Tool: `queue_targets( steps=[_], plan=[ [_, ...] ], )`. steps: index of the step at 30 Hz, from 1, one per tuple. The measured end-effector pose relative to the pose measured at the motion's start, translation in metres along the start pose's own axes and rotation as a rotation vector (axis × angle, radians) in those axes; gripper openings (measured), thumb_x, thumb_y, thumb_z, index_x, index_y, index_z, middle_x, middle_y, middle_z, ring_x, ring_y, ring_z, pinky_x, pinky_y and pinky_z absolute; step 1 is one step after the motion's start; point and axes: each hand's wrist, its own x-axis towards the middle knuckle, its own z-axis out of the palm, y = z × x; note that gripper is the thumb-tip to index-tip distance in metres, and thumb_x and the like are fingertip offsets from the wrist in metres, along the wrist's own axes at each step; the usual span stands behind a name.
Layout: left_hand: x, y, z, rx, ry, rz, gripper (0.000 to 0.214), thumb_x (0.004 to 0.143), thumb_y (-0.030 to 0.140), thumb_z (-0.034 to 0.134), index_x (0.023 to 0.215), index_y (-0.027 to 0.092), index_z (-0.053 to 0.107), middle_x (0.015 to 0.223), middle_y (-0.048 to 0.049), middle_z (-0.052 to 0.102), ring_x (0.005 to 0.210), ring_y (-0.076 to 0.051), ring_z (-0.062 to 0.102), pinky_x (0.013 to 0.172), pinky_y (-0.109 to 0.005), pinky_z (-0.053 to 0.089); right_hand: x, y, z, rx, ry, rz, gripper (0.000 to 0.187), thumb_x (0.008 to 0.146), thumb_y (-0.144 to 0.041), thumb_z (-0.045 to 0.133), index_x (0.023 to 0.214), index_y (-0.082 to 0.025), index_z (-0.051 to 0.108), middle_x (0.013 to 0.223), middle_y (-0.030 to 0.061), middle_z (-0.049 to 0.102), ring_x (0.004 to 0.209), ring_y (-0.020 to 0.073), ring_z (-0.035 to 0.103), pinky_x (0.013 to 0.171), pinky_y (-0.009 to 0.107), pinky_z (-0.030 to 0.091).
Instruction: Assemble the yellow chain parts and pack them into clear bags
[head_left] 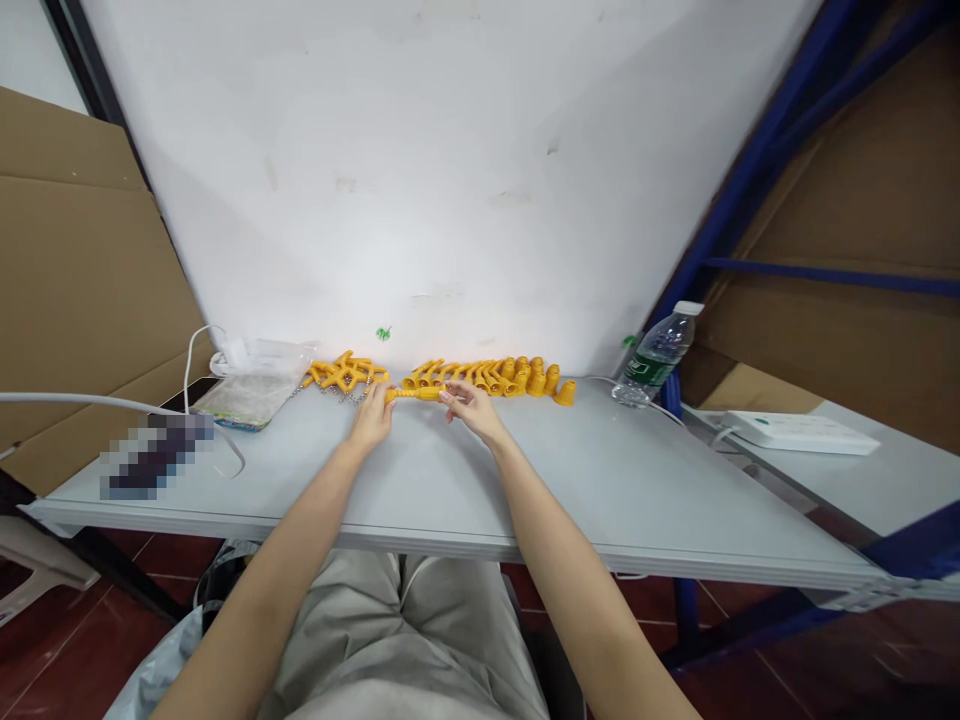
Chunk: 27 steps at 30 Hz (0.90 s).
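Note:
A long yellow plastic piece (414, 394) with a ribbed left part lies level between my two hands, above the table. My left hand (372, 414) is closed around its left end. The fingers of my right hand (472, 410) pinch its right end. Just behind, along the wall, are several yellow cone-shaped plastic parts (536, 380), some standing and some lying in a slanted row. Left of them is a pile of yellow branched pieces (346, 370) with small metal chains (352, 395).
A water bottle (656, 360) leans at the right by the blue frame. Clear plastic bags (255, 385) and a white cable (191, 370) lie at the left. A white power strip (802, 432) sits on the right-hand surface. Cardboard (82, 270) stands on the left side.

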Motion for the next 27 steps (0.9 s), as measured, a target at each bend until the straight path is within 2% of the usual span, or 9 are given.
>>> queue_targets(
  steps=[4, 7, 11, 14, 16, 18, 21, 27],
  plan=[
    [-0.001, -0.001, 0.0, -0.015, 0.007, 0.059, 0.028, 0.091, 0.019, 0.046, 0.119, 0.022, 0.051, 0.121, -0.0087, 0.056, 0.093, -0.018, 0.063, 0.083, -0.033, 0.052, -0.001, 0.003, 0.006, -0.088, 0.084, 0.018, 0.058, 0.069, -0.076, 0.059, 0.061, -0.019, 0.052, 0.05, -0.0009, 0.056, 0.037, 0.0095, 0.047, 0.042, 0.025, 0.04],
    [-0.001, -0.001, 0.003, -0.034, 0.016, 0.063, 0.027, 0.091, 0.02, 0.048, 0.117, 0.022, 0.051, 0.123, -0.0089, 0.056, 0.076, -0.014, 0.063, 0.078, -0.034, 0.053, -0.001, 0.005, 0.008, -0.088, 0.15, 0.049, 0.06, 0.07, -0.077, 0.056, 0.054, -0.02, 0.046, 0.044, -0.0011, 0.053, 0.034, 0.0088, 0.044, 0.04, 0.024, 0.038],
    [-0.001, -0.001, 0.007, -0.053, 0.033, 0.011, 0.024, 0.091, 0.026, 0.051, 0.115, 0.022, 0.053, 0.121, -0.0081, 0.058, 0.053, -0.008, 0.056, 0.071, -0.034, 0.054, 0.001, 0.005, 0.006, -0.063, 0.139, 0.093, 0.059, 0.07, -0.077, 0.057, 0.062, -0.018, 0.054, 0.059, 0.0017, 0.063, 0.036, 0.0079, 0.049, 0.042, 0.024, 0.042],
    [0.0, -0.001, 0.007, -0.08, 0.055, -0.027, 0.025, 0.09, 0.03, 0.055, 0.113, 0.021, 0.055, 0.119, -0.008, 0.059, 0.054, -0.008, 0.057, 0.063, -0.029, 0.053, 0.001, 0.004, 0.002, -0.031, 0.086, 0.08, 0.054, 0.071, -0.07, 0.063, 0.085, -0.017, 0.066, 0.078, 0.003, 0.068, 0.042, 0.0075, 0.053, 0.047, 0.024, 0.048],
    [0.0, -0.002, 0.007, -0.094, 0.064, -0.042, 0.025, 0.09, 0.032, 0.056, 0.112, 0.02, 0.056, 0.119, -0.0083, 0.059, 0.053, -0.007, 0.057, 0.057, -0.027, 0.052, 0.002, 0.004, 0.0, -0.006, 0.047, 0.044, 0.054, 0.07, -0.061, 0.068, 0.104, -0.02, 0.067, 0.087, 0.0025, 0.068, 0.047, 0.0076, 0.055, 0.052, 0.026, 0.052],
    [0.001, -0.003, 0.007, -0.105, 0.068, -0.044, 0.024, 0.09, 0.032, 0.055, 0.112, 0.02, 0.057, 0.119, -0.0081, 0.059, 0.049, -0.005, 0.054, 0.054, -0.026, 0.051, 0.002, 0.005, -0.002, 0.011, 0.009, 0.008, 0.059, 0.068, -0.056, 0.072, 0.116, -0.022, 0.064, 0.093, 0.002, 0.067, 0.05, 0.0076, 0.057, 0.056, 0.028, 0.054],
    [0.0, -0.003, 0.007, -0.113, 0.083, -0.031, 0.023, 0.091, 0.032, 0.054, 0.11, 0.02, 0.058, 0.117, -0.0071, 0.06, 0.046, -0.003, 0.052, 0.05, -0.023, 0.048, 0.002, 0.007, -0.002, 0.025, -0.018, -0.024, 0.061, 0.066, -0.053, 0.075, 0.117, -0.02, 0.063, 0.09, 0.0018, 0.066, 0.05, 0.008, 0.057, 0.055, 0.029, 0.053],
    [0.0, 0.001, 0.003, -0.086, 0.09, -0.026, 0.024, 0.091, 0.037, 0.055, 0.107, 0.019, 0.059, 0.114, -0.0069, 0.06, 0.048, -0.004, 0.052, 0.048, -0.022, 0.045, 0.003, 0.01, 0.001, 0.063, 0.017, -0.033, 0.059, 0.063, -0.059, 0.075, 0.102, -0.017, 0.063, 0.068, -0.002, 0.063, 0.044, 0.0098, 0.054, 0.047, 0.027, 0.048]
  ],
)
